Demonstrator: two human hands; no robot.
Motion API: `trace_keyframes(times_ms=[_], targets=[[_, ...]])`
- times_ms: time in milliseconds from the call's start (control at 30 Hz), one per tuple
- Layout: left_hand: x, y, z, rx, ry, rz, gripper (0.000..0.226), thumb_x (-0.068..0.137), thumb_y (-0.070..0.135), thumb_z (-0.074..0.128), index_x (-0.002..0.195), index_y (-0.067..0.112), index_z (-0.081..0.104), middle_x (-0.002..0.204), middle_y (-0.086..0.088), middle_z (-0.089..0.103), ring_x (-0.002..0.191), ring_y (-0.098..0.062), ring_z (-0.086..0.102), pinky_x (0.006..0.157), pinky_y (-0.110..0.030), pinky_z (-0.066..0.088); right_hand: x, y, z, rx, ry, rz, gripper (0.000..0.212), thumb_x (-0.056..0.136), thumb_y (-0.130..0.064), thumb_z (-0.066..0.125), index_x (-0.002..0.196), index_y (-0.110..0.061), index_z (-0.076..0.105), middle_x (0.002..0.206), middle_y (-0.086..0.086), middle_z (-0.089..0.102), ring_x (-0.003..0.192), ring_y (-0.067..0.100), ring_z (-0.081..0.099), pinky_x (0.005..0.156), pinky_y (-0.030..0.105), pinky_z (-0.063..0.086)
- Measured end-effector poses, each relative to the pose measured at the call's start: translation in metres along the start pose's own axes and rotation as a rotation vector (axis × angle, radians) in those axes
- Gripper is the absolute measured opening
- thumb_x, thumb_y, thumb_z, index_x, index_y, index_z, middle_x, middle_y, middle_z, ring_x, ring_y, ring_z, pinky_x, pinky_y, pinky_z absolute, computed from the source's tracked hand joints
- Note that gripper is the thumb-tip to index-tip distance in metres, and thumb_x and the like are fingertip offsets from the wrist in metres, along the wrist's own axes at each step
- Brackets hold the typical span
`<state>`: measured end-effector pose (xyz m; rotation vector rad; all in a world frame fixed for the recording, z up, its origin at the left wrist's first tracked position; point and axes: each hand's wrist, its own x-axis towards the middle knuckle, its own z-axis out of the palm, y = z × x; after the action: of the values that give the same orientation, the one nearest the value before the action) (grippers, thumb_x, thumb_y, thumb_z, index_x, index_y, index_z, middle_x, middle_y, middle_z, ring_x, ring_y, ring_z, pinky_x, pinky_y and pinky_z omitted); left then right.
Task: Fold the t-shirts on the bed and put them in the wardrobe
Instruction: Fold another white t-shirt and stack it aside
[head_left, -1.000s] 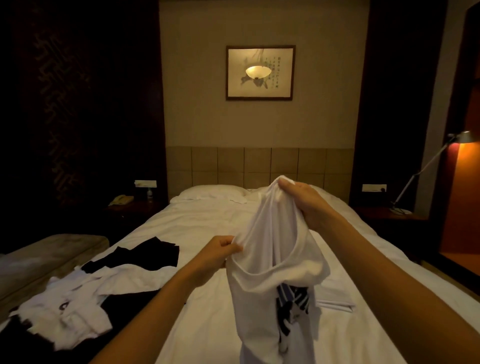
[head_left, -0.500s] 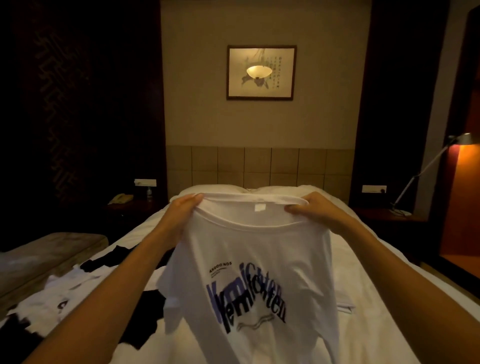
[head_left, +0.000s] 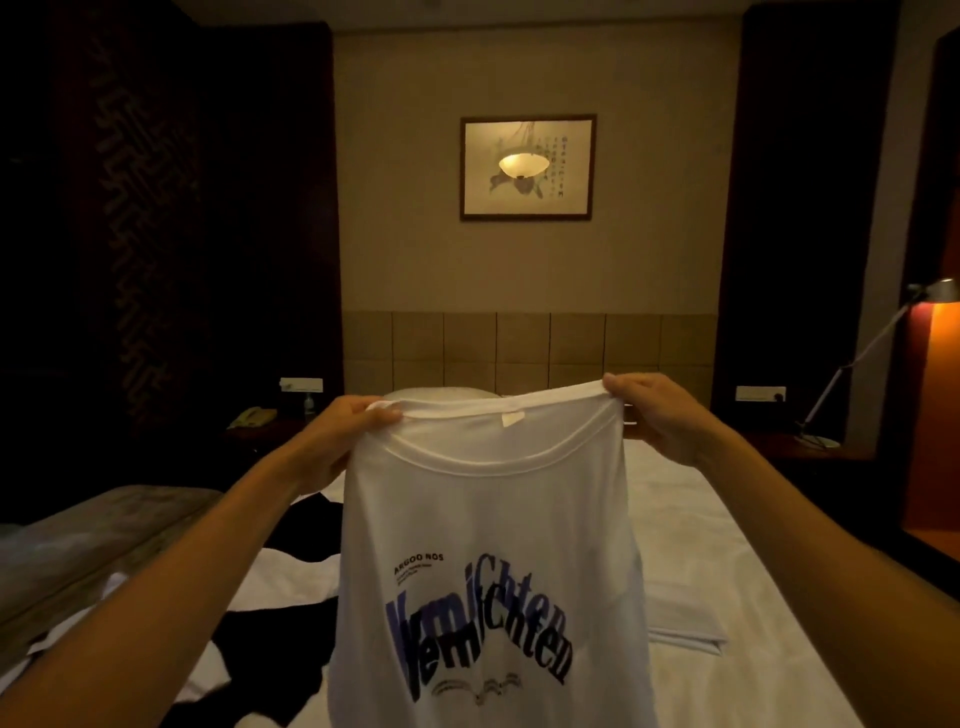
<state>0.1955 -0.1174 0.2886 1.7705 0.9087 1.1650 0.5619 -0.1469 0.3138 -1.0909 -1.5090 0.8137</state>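
Both hands, left hand (head_left: 345, 434) and right hand (head_left: 657, 415), pinch a white t-shirt (head_left: 493, 561) by its shoulders above the bed (head_left: 727, 571); uneven tension risks a skewed, creased fold.

The white t-shirt (head_left: 488, 525) hangs upright above the bed (head_left: 727, 597), printed front toward the camera, collar stretched taut at the top. A small label sits inside the back of the neck. The print reads "ARGOO NOS" over large wavy blue and black lettering. Its lower hem runs out of view. Black t-shirts (head_left: 275, 644) and white t-shirts (head_left: 291, 577) lie crumpled together on the left side of the bed.
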Motion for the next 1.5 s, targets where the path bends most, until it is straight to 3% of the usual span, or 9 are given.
trace_keyframes(times_ms=[100,267,333,500,800,1000,1133,1267,1500], targets=[[-0.007,0.004,0.003,0.04,-0.164,-0.095,0.039,0.072,0.042,0.08,0.101,0.016,0.074,0.095,-0.006,0.073,0.088,-0.02,0.071,0.072,-0.03,0.059,0.0,-0.001,0.005,-0.092,0.048,0.003,0.036,0.102,-0.04,0.045,0.104,-0.012,0.068,0.1,0.01,0.067,0.091,0.025,0.064,0.082,0.041,0.054],[-0.015,-0.005,0.022,-0.096,-0.205,-0.389,0.104,0.018,0.06,0.093,0.111,0.027,0.06,0.113,-0.005,0.069,0.103,-0.023,0.066,0.076,-0.033,0.055,-0.001,-0.002,0.019,-0.219,0.002,-0.015,0.039,0.102,-0.045,0.041,0.094,-0.015,0.064,0.095,0.01,0.061,0.087,0.023,0.059,0.079,0.034,0.051],[-0.016,-0.012,0.03,-0.026,-0.229,-0.429,0.097,0.03,0.061,0.093,0.114,0.023,0.062,0.118,-0.007,0.067,0.108,-0.024,0.064,0.085,-0.037,0.055,-0.001,-0.004,0.024,-0.187,-0.015,-0.012,0.034,0.102,-0.043,0.043,0.091,-0.017,0.061,0.092,0.008,0.059,0.085,0.02,0.057,0.076,0.03,0.05],[-0.012,-0.016,0.047,-0.087,-0.058,-0.261,0.008,0.091,0.018,0.062,0.098,0.02,0.061,0.117,-0.016,0.064,0.109,-0.033,0.061,0.101,-0.047,0.049,-0.003,-0.004,0.026,-0.16,-0.091,0.036,0.034,0.097,-0.04,0.056,0.096,-0.007,0.066,0.094,0.012,0.061,0.084,0.022,0.06,0.074,0.031,0.056],[0.002,-0.029,0.033,-0.109,0.397,-0.041,0.02,0.092,0.012,0.053,0.086,0.001,0.069,0.08,-0.011,0.062,0.077,-0.023,0.06,0.062,-0.03,0.05,-0.005,0.001,0.028,-0.421,0.071,0.0,0.034,0.104,-0.036,0.041,0.097,-0.01,0.061,0.094,0.009,0.059,0.086,0.021,0.055,0.077,0.031,0.048],[0.005,-0.024,0.015,0.129,0.316,0.093,0.031,0.098,0.021,0.054,0.088,-0.004,0.069,0.077,-0.01,0.063,0.073,-0.018,0.06,0.07,-0.033,0.049,-0.004,0.013,0.03,-0.533,0.05,-0.012,0.039,0.102,-0.038,0.045,0.1,-0.005,0.066,0.102,0.015,0.064,0.095,0.026,0.06,0.084,0.034,0.049],[0.0,-0.026,0.005,0.074,0.239,0.072,0.03,0.101,0.03,0.051,0.102,0.01,0.073,0.096,-0.016,0.069,0.086,-0.024,0.066,0.079,-0.04,0.054,-0.008,0.015,0.015,-0.296,-0.172,0.174,0.042,0.092,-0.05,0.054,0.116,-0.017,0.067,0.111,0.005,0.069,0.104,0.023,0.066,0.089,0.036,0.057],[-0.002,-0.032,0.002,0.086,0.281,0.069,0.032,0.099,0.031,0.054,0.095,0.003,0.069,0.094,-0.021,0.067,0.081,-0.026,0.063,0.079,-0.043,0.053,-0.011,0.026,-0.009,-0.111,-0.386,0.21,0.037,0.088,-0.016,0.067,0.123,-0.005,0.063,0.119,0.015,0.067,0.11,0.03,0.065,0.09,0.04,0.056],[-0.003,-0.034,0.0,0.326,0.111,-0.026,0.053,0.084,0.051,0.064,0.08,-0.002,0.064,0.085,-0.015,0.065,0.078,-0.031,0.064,0.076,-0.035,0.056,-0.011,0.044,-0.003,-0.149,-0.107,0.192,0.022,0.092,-0.025,0.065,0.097,-0.003,0.068,0.101,0.014,0.066,0.096,0.026,0.063,0.084,0.037,0.055]])
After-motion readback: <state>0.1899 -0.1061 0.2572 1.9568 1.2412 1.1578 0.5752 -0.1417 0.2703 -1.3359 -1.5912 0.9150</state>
